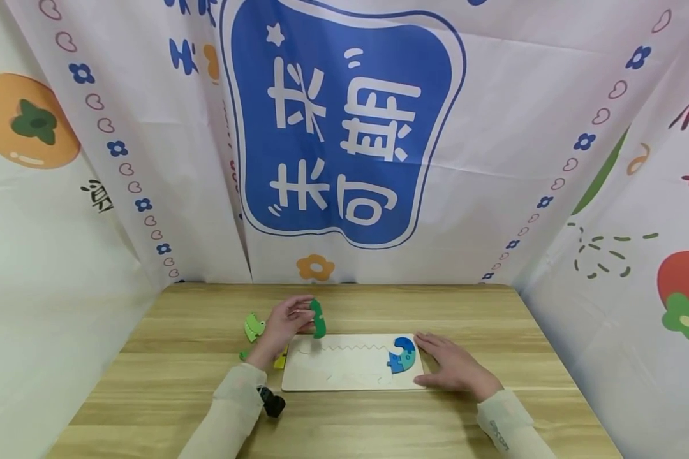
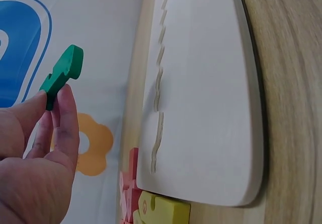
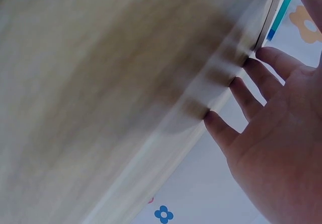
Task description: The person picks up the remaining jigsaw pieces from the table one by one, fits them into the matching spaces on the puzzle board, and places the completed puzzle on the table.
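Observation:
My left hand [image 1: 281, 328] pinches a green wooden puzzle piece [image 1: 319, 320] between thumb and fingers, raised above the back left part of a pale puzzle board [image 1: 344, 368]. In the left wrist view the piece [image 2: 64, 72] is held clear of the board [image 2: 201, 103], which has a wavy groove along one side. Several joined blue and teal pieces [image 1: 402, 362] lie at the board's right end. Beside them my right hand [image 1: 453, 364] rests at the board's right edge, fingers spread and fairly straight; its fingertips touch the tabletop in the right wrist view.
Left of the board lie a light green crocodile-head piece [image 1: 254, 326], a yellow piece [image 2: 168, 211] and pinkish-red pieces [image 2: 132, 191], partly hidden by the left arm in the head view. The wooden table [image 1: 379, 424] ends at a printed cloth wall [image 1: 471, 255].

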`<state>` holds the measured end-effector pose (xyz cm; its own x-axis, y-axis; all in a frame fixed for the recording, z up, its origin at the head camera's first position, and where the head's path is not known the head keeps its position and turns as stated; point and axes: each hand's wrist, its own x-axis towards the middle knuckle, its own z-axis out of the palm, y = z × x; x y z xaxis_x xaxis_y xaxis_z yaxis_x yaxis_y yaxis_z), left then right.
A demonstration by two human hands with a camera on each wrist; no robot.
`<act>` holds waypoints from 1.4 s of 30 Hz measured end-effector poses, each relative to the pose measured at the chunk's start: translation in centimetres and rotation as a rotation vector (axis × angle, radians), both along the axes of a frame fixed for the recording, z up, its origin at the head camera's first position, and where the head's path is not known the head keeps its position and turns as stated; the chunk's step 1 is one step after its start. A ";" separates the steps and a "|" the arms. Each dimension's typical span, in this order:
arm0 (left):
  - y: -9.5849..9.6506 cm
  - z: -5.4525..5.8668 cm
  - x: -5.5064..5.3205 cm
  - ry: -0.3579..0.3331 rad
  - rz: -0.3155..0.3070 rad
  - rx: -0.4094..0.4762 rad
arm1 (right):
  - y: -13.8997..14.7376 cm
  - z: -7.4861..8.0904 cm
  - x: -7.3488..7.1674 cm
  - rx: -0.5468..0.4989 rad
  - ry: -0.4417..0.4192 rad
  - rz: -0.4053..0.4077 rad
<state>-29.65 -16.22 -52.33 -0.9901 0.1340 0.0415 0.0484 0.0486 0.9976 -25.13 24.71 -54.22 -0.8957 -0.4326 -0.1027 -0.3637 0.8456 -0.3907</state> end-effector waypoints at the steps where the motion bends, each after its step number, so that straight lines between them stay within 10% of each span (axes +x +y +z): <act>1: 0.0 0.0 0.0 0.006 -0.001 -0.007 | 0.0 0.1 0.0 -0.001 -0.002 -0.001; 42: 12.8 -2.2 3.8 -0.007 -0.244 -0.198 | 0.0 -0.1 -0.1 -0.007 -0.018 -0.012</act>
